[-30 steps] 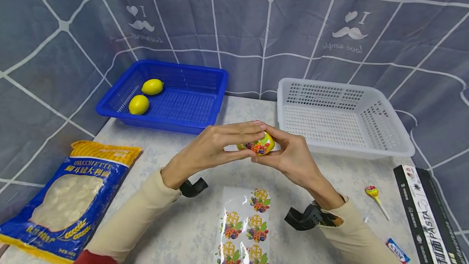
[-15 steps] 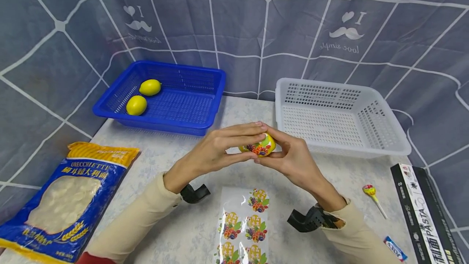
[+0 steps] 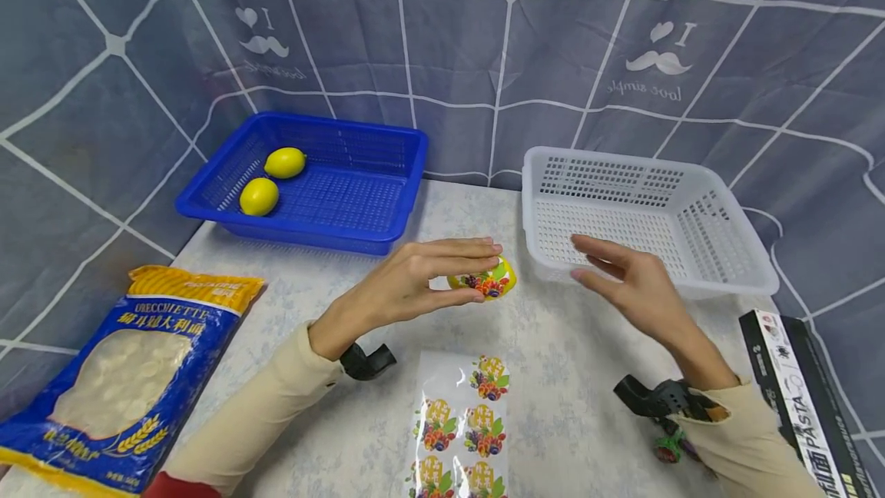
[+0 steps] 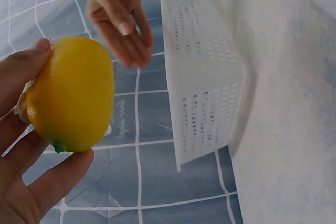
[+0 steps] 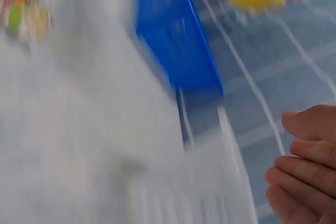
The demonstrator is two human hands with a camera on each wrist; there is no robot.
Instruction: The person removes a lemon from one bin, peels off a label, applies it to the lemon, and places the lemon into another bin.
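Note:
My left hand (image 3: 422,275) holds a yellow lemon (image 4: 73,95) above the table, thumb on one side and fingers on the other. A fruit-print sticker (image 3: 492,280) shows on the lemon's side in the head view. My right hand (image 3: 636,287) is apart from the lemon, its fingers relaxed and nothing in them, over the front edge of the white basket (image 3: 588,156). Below the hands lies a clear sheet of fruit stickers (image 3: 442,375). Two more lemons (image 3: 259,197) sit in the left part of the blue basket (image 3: 311,237).
A blue and yellow pasta bag (image 3: 124,383) lies at the left. On the right is a long black-and-white pasta box (image 3: 805,406). Beneath the right wrist sits a small green and red thing (image 3: 667,448), its kind unclear. A grey-blue curtain (image 3: 456,44) hangs behind.
My right hand has let go of the lemon and moved right, to the white basket. The right arm now covers the lollipop and the small blue packet. The left hand keeps its hold.

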